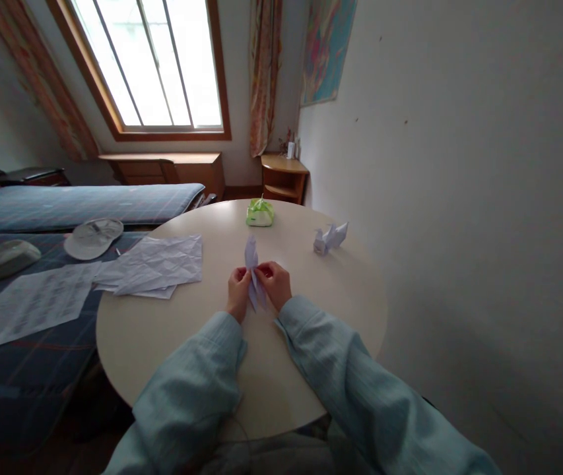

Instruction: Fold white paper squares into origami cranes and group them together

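Note:
A narrow, folded piece of pale paper [251,258] lies lengthwise on the round beige table [172,330], pointing away from me. My left hand [238,291] pinches its near left side and my right hand [274,282] pinches its near right side, fingers closed on the paper. Both arms wear light blue sleeves. A finished folded paper bird [329,237] stands farther right on the table.
Creased paper sheets [155,265] lie on the table's left part, more sheets [38,303] and a grey cap [93,237] on the bed beside it. A green tissue pack [260,212] sits at the far edge. A white wall rises close on the right.

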Demonstrator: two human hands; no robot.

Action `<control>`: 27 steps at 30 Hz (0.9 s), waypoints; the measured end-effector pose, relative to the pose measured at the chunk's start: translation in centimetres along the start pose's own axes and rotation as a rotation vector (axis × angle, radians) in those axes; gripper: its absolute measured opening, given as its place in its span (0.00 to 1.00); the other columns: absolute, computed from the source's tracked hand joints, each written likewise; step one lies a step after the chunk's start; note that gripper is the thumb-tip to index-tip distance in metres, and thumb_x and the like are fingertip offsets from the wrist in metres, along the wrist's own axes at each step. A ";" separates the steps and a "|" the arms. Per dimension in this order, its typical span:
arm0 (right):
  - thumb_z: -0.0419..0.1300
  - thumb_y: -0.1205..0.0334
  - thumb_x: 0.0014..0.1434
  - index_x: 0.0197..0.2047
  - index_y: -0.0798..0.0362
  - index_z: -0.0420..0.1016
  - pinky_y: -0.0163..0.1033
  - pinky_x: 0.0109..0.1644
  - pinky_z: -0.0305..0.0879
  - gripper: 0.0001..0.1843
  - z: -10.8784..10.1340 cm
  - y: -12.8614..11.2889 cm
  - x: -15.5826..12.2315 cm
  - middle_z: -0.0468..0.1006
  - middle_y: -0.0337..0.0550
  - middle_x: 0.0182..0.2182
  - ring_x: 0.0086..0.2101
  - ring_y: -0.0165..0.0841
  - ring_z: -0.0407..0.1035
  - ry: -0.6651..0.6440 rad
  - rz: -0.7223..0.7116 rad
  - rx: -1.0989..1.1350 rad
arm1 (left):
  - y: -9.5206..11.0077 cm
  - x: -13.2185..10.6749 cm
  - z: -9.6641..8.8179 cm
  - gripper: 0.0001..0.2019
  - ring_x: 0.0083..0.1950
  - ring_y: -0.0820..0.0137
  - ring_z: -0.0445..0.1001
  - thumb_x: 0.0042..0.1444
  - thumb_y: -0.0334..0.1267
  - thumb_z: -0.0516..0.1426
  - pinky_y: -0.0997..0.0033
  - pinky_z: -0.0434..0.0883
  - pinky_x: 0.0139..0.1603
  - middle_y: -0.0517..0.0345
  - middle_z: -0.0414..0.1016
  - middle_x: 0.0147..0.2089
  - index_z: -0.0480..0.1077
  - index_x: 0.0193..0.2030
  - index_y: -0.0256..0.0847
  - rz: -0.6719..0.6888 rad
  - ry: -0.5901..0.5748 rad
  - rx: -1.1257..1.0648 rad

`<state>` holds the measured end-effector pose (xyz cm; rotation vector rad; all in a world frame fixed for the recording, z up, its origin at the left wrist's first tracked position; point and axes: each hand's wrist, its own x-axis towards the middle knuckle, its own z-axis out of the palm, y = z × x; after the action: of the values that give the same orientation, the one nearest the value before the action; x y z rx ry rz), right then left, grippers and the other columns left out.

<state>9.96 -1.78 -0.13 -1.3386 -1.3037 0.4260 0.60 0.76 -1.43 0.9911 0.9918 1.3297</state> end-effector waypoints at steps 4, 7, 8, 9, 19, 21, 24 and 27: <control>0.56 0.57 0.48 0.30 0.52 0.68 0.36 0.35 0.63 0.08 -0.1 -0.3 -0.1 0.73 0.39 0.26 0.27 0.29 0.66 -0.010 0.027 0.059 | -0.2 0.2 0.0 0.14 0.27 0.77 0.66 0.39 0.43 0.59 0.76 0.63 0.29 0.63 0.67 0.25 0.65 0.29 0.35 0.022 0.006 0.030; 0.56 0.57 0.48 0.30 0.52 0.67 0.36 0.35 0.64 0.08 -0.1 -0.4 -0.1 0.73 0.39 0.26 0.27 0.29 0.67 -0.006 0.043 0.075 | -0.2 0.2 0.0 0.14 0.27 0.77 0.66 0.39 0.43 0.59 0.76 0.63 0.30 0.62 0.67 0.26 0.65 0.30 0.35 0.034 0.012 0.055; 0.57 0.57 0.47 0.30 0.52 0.67 0.36 0.35 0.64 0.08 -0.1 -0.5 -0.1 0.73 0.39 0.26 0.27 0.29 0.67 0.001 0.052 0.079 | -0.2 0.1 0.0 0.13 0.27 0.77 0.66 0.40 0.43 0.58 0.76 0.63 0.30 0.62 0.67 0.26 0.65 0.30 0.35 0.035 0.012 0.058; 0.57 0.57 0.47 0.31 0.52 0.67 0.36 0.34 0.64 0.08 -0.1 -0.5 -0.1 0.72 0.39 0.26 0.27 0.29 0.67 0.012 0.061 0.080 | -0.1 0.1 0.0 0.13 0.27 0.77 0.66 0.40 0.42 0.58 0.76 0.63 0.30 0.62 0.67 0.26 0.65 0.30 0.35 0.033 0.011 0.059; 0.56 0.57 0.49 0.28 0.54 0.70 0.35 0.35 0.65 0.09 0.1 -0.3 -0.2 0.73 0.41 0.26 0.28 0.29 0.67 -0.012 0.029 0.023 | -0.1 0.2 0.1 0.10 0.26 0.77 0.66 0.40 0.38 0.58 0.76 0.63 0.28 0.63 0.67 0.24 0.64 0.29 0.35 0.018 0.030 0.034; 0.57 0.56 0.48 0.28 0.54 0.70 0.34 0.33 0.65 0.10 0.2 -0.2 -0.2 0.73 0.40 0.26 0.28 0.29 0.67 -0.017 0.033 0.026 | -0.2 0.3 0.1 0.10 0.26 0.76 0.66 0.39 0.37 0.58 0.76 0.63 0.29 0.63 0.67 0.24 0.64 0.28 0.34 0.026 0.026 0.020; 0.60 0.55 0.46 0.28 0.55 0.69 0.34 0.31 0.66 0.11 0.3 -0.1 -0.2 0.73 0.40 0.27 0.27 0.29 0.68 -0.020 0.041 0.048 | -0.3 0.3 0.0 0.10 0.27 0.76 0.66 0.38 0.36 0.58 0.75 0.63 0.30 0.62 0.67 0.25 0.64 0.28 0.35 0.024 0.035 0.022; 0.60 0.55 0.45 0.28 0.54 0.69 0.34 0.31 0.66 0.12 0.2 -0.1 -0.2 0.73 0.40 0.26 0.27 0.28 0.68 -0.027 0.046 0.061 | -0.1 0.2 0.0 0.10 0.26 0.76 0.66 0.38 0.36 0.58 0.75 0.62 0.29 0.63 0.67 0.24 0.64 0.28 0.35 0.015 0.038 0.021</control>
<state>9.63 -1.86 -0.14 -1.3177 -1.2736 0.5134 0.66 0.93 -1.55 0.9941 1.0307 1.3571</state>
